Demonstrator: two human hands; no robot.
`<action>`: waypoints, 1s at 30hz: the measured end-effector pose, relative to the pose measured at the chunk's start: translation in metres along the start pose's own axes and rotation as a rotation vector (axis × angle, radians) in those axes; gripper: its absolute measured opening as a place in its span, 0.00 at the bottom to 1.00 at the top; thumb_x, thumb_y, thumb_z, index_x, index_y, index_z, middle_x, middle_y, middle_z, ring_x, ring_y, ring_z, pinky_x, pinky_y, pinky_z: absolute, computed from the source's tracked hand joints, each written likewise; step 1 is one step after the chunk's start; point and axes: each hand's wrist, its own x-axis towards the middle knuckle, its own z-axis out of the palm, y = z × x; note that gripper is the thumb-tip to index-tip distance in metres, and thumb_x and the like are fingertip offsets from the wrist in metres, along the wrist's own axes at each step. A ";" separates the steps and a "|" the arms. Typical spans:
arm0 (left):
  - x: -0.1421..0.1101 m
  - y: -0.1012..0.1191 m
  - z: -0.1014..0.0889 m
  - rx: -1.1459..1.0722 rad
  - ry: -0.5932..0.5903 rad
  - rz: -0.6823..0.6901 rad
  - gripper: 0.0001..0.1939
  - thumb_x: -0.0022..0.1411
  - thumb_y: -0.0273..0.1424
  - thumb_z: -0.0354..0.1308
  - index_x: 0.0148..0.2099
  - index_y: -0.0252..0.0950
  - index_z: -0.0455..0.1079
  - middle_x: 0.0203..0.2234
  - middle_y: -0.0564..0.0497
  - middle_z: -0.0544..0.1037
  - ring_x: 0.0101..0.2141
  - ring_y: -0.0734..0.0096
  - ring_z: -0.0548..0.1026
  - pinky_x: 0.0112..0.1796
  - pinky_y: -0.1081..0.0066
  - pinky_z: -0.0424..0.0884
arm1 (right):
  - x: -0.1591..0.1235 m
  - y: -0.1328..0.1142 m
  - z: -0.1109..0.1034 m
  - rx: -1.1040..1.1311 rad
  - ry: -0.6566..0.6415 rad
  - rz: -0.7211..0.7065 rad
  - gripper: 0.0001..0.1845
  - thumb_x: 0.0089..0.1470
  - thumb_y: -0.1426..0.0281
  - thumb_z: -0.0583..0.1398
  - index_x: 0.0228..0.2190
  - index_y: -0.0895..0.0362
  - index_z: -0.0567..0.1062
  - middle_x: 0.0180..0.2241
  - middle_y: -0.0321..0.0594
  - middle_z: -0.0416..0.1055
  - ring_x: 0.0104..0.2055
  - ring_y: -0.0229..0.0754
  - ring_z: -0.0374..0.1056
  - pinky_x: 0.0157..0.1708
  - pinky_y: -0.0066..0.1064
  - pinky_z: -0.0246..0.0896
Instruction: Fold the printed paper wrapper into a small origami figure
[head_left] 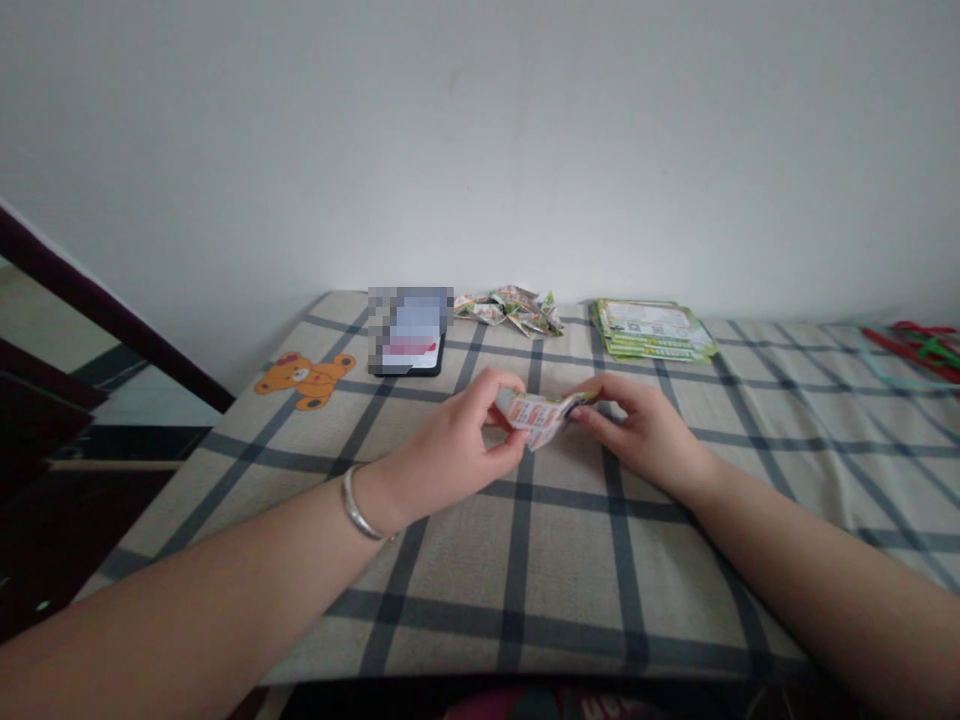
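Observation:
A small folded piece of printed paper (541, 416) is held between both hands just above the checked cloth. My left hand (457, 440) pinches its left end with thumb and fingers closed; a silver bangle circles that wrist. My right hand (637, 428) pinches the right end, fingers curled around it. Beyond the hands, a pile of several small folded paper pieces (510, 309) lies near the wall, and a stack of green printed leaflets (652, 329) sits to its right.
The table wears a beige cloth with dark grid lines (525, 560) and a bear print (304, 379) at the left. A phone (410, 335) lies by the wall. Red and green items (919, 347) rest at the far right. Dark furniture stands left.

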 end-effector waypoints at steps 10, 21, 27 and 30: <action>0.002 -0.001 -0.003 0.176 0.041 0.014 0.37 0.60 0.25 0.58 0.67 0.41 0.46 0.61 0.43 0.62 0.54 0.62 0.70 0.55 0.62 0.68 | 0.001 0.009 0.012 0.209 -0.020 0.238 0.07 0.55 0.65 0.59 0.33 0.55 0.68 0.23 0.32 0.66 0.23 0.36 0.62 0.21 0.27 0.57; 0.006 -0.005 -0.003 0.309 0.073 0.065 0.26 0.59 0.23 0.58 0.59 0.40 0.61 0.51 0.46 0.68 0.52 0.65 0.68 0.54 0.60 0.67 | 0.001 0.000 0.010 -0.013 -0.043 0.272 0.12 0.55 0.66 0.59 0.41 0.56 0.68 0.19 0.27 0.63 0.19 0.33 0.58 0.19 0.26 0.48; 0.006 -0.002 -0.007 0.468 -0.048 0.233 0.09 0.63 0.25 0.55 0.40 0.41 0.76 0.51 0.49 0.69 0.55 0.61 0.65 0.55 0.55 0.63 | 0.001 0.002 0.009 -0.142 -0.068 0.268 0.16 0.55 0.66 0.59 0.46 0.56 0.68 0.20 0.29 0.66 0.20 0.35 0.61 0.20 0.26 0.51; 0.006 -0.002 -0.007 0.497 -0.149 0.307 0.08 0.64 0.27 0.55 0.41 0.40 0.75 0.45 0.52 0.75 0.51 0.63 0.68 0.55 0.56 0.63 | 0.001 0.002 0.009 -0.152 -0.077 0.250 0.17 0.55 0.66 0.58 0.47 0.56 0.67 0.21 0.29 0.67 0.20 0.34 0.60 0.20 0.26 0.51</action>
